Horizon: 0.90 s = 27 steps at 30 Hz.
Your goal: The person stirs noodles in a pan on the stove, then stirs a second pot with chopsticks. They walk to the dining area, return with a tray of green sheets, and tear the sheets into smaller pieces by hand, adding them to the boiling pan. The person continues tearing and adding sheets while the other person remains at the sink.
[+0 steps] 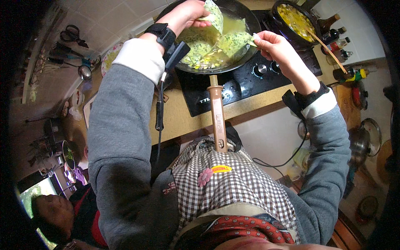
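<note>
A green-flecked thin pancake (232,43) lies partly in a dark wok (215,70) on the black gas hob. My left hand (192,14), over the wok's far left side, pinches a raised green-flecked piece between thumb and fingers. At the wok's right rim my right hand (270,43) grips a pointed corner of the pancake between thumb and forefinger. Another green-flecked part (197,51) rests at the wok's left, above yellowish liquid and chopped bits. Whether the pieces are joined, I cannot tell. The wok's brown handle (218,118) points toward my checked apron.
A dark pot (295,23) of yellow food with a wooden stick stands at the back right, beside several bottles (339,43). Hob knobs (260,70) are below my right hand. Scissors (72,33) and a ladle (84,72) hang left. Another person (53,215) is at lower left.
</note>
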### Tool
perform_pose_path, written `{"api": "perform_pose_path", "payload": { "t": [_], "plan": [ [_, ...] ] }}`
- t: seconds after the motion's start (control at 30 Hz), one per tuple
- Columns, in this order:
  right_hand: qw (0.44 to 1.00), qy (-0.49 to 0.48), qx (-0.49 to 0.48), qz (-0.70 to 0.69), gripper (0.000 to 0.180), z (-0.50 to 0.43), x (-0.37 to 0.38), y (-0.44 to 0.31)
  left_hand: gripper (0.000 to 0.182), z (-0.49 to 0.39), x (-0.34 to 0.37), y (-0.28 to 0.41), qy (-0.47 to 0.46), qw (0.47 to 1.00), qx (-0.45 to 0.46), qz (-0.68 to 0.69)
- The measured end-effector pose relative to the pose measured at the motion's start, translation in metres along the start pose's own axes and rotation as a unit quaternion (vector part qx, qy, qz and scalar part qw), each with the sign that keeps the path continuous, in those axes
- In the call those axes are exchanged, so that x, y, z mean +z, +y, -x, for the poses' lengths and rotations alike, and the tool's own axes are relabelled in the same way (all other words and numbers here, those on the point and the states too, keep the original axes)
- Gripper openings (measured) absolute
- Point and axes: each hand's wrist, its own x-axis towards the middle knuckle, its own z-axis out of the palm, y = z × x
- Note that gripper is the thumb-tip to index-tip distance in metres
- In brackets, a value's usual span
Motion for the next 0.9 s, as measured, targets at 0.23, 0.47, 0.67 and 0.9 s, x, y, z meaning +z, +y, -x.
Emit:
{"api": "perform_pose_path", "payload": {
  "t": [0.23,0.47,0.67,0.9],
  "plan": [
    [0.994,0.022,0.006,0.106,0.011,-0.018,-0.014,0.014,0.008,0.031,-0.008,0.016,0.147,0.988,0.033,0.023],
    [0.984,-0.082,-0.012,0.157,0.013,-0.048,-0.009,0.021,0.035,0.184,-0.018,0.027,0.152,0.968,0.194,0.046],
    [0.863,0.095,-0.217,0.446,0.029,-0.012,-0.003,0.025,0.027,0.282,-0.047,-0.042,0.373,0.908,0.175,0.068],
    [0.944,0.013,-0.204,0.26,0.027,0.079,0.059,-0.008,0.03,0.345,-0.118,-0.192,0.498,0.852,-0.054,-0.149]
  ]
}}
